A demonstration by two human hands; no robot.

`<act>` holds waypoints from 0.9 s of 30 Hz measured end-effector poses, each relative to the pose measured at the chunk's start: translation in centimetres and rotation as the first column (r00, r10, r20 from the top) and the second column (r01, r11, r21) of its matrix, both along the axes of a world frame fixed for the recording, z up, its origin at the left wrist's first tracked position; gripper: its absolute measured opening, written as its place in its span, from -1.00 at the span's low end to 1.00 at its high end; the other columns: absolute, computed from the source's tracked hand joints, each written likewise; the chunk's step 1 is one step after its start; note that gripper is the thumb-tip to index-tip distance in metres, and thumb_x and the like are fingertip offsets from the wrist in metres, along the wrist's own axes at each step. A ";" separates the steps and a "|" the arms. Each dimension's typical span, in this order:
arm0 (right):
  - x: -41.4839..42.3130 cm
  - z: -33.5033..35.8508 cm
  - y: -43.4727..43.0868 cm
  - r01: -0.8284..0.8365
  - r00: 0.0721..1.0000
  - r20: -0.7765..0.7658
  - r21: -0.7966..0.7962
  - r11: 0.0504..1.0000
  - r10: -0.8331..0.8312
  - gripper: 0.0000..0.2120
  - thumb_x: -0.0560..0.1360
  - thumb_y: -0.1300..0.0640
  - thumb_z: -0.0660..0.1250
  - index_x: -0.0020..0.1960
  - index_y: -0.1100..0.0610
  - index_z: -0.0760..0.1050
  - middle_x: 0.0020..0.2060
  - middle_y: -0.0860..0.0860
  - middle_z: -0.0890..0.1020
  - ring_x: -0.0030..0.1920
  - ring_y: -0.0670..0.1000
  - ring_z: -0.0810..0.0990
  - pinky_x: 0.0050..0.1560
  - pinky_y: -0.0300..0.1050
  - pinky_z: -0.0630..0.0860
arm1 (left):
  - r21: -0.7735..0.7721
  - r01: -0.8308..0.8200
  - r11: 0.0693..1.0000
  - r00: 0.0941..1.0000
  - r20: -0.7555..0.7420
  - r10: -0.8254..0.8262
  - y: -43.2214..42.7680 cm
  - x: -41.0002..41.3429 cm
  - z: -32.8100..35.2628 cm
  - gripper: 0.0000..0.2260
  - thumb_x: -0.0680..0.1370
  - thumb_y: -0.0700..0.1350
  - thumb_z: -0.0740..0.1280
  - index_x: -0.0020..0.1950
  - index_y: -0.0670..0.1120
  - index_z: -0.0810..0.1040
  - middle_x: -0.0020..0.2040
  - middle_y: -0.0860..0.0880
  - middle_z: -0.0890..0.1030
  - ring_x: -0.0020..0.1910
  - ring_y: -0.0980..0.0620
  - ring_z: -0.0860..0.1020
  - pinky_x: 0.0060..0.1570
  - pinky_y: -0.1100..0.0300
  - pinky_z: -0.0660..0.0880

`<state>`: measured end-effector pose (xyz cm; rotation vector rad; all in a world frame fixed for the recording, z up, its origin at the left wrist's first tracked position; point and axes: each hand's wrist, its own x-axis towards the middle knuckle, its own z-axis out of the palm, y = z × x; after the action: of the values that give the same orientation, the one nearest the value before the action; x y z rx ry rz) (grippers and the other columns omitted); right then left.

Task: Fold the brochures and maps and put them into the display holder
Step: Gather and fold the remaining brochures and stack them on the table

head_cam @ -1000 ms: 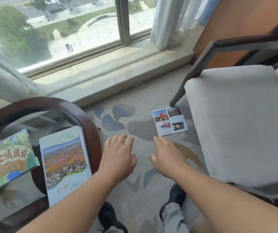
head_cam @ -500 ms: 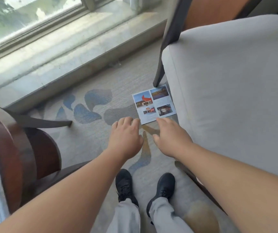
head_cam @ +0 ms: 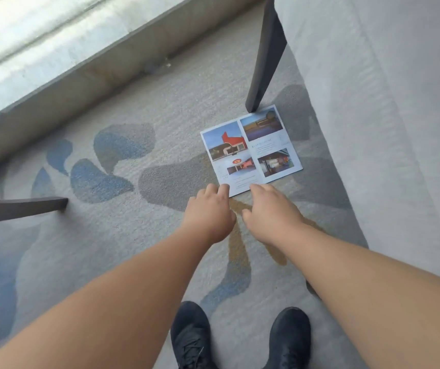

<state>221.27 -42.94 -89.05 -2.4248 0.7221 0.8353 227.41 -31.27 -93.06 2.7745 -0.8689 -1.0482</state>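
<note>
Head view, the only 1: both hands have closed in on the brochure (head_cam: 250, 151) over the last second. 1.0 s ago they hung well short of it; now the left hand (head_cam: 209, 215) and right hand (head_cam: 272, 213) have their fingertips at its near edge. Both are empty, fingers loosely spread and curled down, nothing gripped. Camera has dropped too: the table with the other 2 brochures is out of view, only 1 of its legs (head_cam: 22, 209) shows at left.

Meaning: this looks like a pickup of a dropped brochure from the carpet (head_cam: 139, 235), not yet lifted. Folding and the display holder, which is not in view, come after.

Edges and room:
- Brochure lies flat, open, photos up; far corner sits just beside the chair leg (head_cam: 265, 57), possibly touching, can't tell.
- Chair seat (head_cam: 386, 129) bounds the right side, close to the brochure's right edge.
- Window ledge (head_cam: 67, 57) is well apart at the far side.
- Left and near sides are open carpet; the shoes (head_cam: 240, 339) stand well back.

Flat paper on carpet probably needs a fingernail under the near edge or a slide toward the open left.
</note>
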 end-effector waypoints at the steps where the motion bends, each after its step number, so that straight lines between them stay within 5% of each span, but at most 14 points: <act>1: 0.1 -1.3 0.0 0.013 1.000 -0.010 -0.004 1.000 -0.013 -0.52 0.58 -0.01 0.23 0.45 0.10 0.26 0.39 0.05 0.35 0.35 0.10 0.36 0.15 0.02 0.42 | 0.008 0.027 1.000 1.000 0.006 -0.027 -0.2 0.1 -1.5 -0.59 0.55 -0.04 0.19 0.39 -0.08 0.30 0.25 -0.14 0.45 0.22 -0.17 0.43 0.12 -0.02 0.37; 4: 0.7 -4.6 -0.2 0.035 0.999 -0.031 -0.006 0.999 -0.035 -0.55 0.57 -0.01 0.23 0.41 0.10 0.28 0.36 0.06 0.37 0.32 0.11 0.38 0.08 0.00 0.42 | 0.015 0.014 1.000 1.000 -0.020 -0.013 -1.0 0.7 -5.5 -0.61 0.58 0.00 0.19 0.38 -0.09 0.31 0.25 -0.15 0.44 0.23 -0.18 0.44 0.13 -0.04 0.40; 7: 1.8 -7.7 -0.8 0.059 0.998 -0.024 -0.031 0.998 -0.059 -0.64 0.57 0.01 0.23 0.32 0.11 0.35 0.29 0.07 0.41 0.26 0.12 0.43 -0.02 -0.02 0.39 | -0.005 -0.203 0.979 0.973 -0.114 0.201 -2.3 1.7 -9.1 -0.58 0.58 0.05 0.21 0.39 -0.10 0.30 0.29 -0.16 0.41 0.24 -0.19 0.44 0.06 -0.03 0.41; 14: 3.3 -11.6 -1.7 0.104 0.995 -0.006 -0.037 0.994 -0.104 -0.69 0.57 0.05 0.22 0.28 0.11 0.36 0.27 0.06 0.41 0.24 0.11 0.43 -0.07 -0.05 0.37 | -0.024 -0.652 0.758 0.737 -0.254 0.626 -5.4 4.9 -14.0 -0.64 0.57 -0.05 0.26 0.27 -0.19 0.28 0.24 -0.23 0.50 0.13 -0.19 0.52 -0.10 0.07 0.39; 21: 3.0 -11.8 -2.7 0.120 0.993 0.030 -0.058 0.991 -0.118 -0.68 0.57 0.04 0.20 0.29 0.10 0.35 0.26 0.06 0.41 0.24 0.12 0.43 -0.07 -0.04 0.34 | 0.072 -0.722 0.688 0.676 -0.136 0.724 -6.8 6.0 -15.4 -0.42 0.47 0.07 0.44 0.32 -0.17 0.27 0.28 -0.20 0.49 0.24 -0.19 0.50 0.25 -0.09 0.44; 27: 1.7 -11.5 -2.2 0.100 0.995 0.035 -0.055 0.993 -0.098 -0.70 0.57 0.08 0.20 0.28 0.11 0.36 0.24 0.05 0.43 0.26 0.10 0.40 -0.04 -0.04 0.34 | 0.071 -0.777 0.626 0.623 -0.062 0.780 -7.7 5.7 -16.3 -0.47 0.48 -0.07 0.42 0.33 -0.18 0.26 0.33 -0.24 0.45 0.31 -0.23 0.46 0.26 -0.07 0.36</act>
<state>222.99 -45.17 -100.53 -2.4245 0.8570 0.7440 233.08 -38.98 -109.31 2.6082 0.4053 -0.9646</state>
